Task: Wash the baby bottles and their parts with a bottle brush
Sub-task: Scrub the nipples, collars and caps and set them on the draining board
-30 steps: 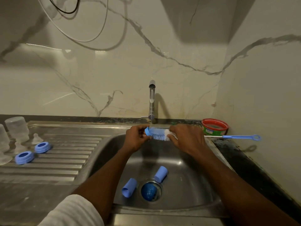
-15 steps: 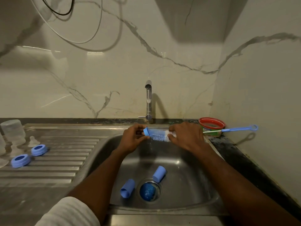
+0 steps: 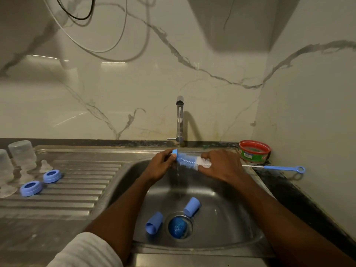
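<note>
Both hands gripping bristly blue-white bottle brush [image 3: 189, 163]: left hand [image 3: 160, 166] tip, right hand [image 3: 221, 166] wire stem.

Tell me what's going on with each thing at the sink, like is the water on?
Tap: on, water running.
Bottle brush: held level under the stream.
Left hand: pinches the brush's blue tip.
Right hand: grips the brush's bristles.
Two blue caps: lying on their sides in the sink.
Two blue rings: flat on the drainboard.
Clear bottles: upside down, draining.
Red tub: open, no lid.
</note>
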`<state>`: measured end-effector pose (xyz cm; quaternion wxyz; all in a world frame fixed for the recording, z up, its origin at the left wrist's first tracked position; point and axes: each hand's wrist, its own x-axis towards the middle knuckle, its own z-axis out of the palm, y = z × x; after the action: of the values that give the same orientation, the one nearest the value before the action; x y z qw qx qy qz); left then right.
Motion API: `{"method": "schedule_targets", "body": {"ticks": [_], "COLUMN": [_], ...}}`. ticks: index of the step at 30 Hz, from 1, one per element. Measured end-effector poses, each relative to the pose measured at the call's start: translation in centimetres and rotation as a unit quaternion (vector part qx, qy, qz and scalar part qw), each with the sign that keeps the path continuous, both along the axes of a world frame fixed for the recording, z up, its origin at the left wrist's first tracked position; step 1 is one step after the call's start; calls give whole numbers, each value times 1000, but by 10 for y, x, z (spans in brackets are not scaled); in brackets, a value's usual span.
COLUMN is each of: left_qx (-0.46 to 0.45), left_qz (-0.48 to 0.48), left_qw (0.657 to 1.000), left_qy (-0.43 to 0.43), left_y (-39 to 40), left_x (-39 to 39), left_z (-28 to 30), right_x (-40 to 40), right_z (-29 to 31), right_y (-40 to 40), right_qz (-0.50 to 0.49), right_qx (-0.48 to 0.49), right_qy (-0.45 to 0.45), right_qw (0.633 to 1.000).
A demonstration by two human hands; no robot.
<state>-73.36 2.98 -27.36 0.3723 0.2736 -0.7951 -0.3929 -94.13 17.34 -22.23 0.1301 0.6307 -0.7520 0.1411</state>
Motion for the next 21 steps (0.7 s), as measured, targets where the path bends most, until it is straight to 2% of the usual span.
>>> {"method": "schedule_targets", "body": {"ticks": [3,5,9,17,21], "left_qx": [75,72,71,116,120], "left_qz": [12,5,20,12,25], "left_qw": [997,997,997,993,992], "left_qy": [16,-1,-6,17,17], "left_y": [3,3,1,6,10], "left_x": [-2,-1,-2,-8,-10], "left_z": [0,-4,-4,-1,-1], "right_x": [1,0,3,8,11], "right_z": [-2,-6,-12,-3,-3], "right_y": [3,3,4,8,10], "right_qz": [28,40,65,29,47], "right_qx": [-39,-51,-10,-32,-58], "right_qy": [-1,8,-41,41,19], "right_qw": [999,998,997,998,997]}}
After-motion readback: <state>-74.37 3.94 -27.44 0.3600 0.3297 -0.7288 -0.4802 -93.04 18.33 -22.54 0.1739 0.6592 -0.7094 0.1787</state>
